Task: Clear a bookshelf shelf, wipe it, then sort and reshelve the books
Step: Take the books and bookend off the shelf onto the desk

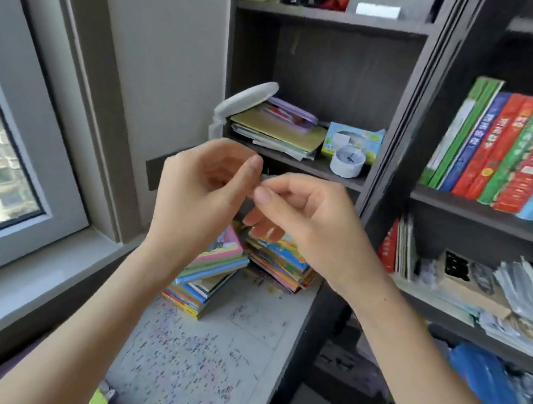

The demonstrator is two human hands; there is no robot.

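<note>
Mid-frame, left hand [206, 180] and right hand [309, 212] curl, fingertips touching; what they pinch, I cannot tell. Glossy flat books [214, 263] stacked below.

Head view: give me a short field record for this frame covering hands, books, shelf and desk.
left hand: raised before the shelves, fingers curled, fingertips meeting the right hand
right hand: thumb and forefinger pressed together; whether they pinch anything cannot be told
left book stack: lies flat on the desk
right book stack: lies flat beside it, partly behind the right hand
desk: top covered in scribbles
middle shelf: holds a paper pile, purple case, small white clock
upright books: leaning in the right bookcase
</note>
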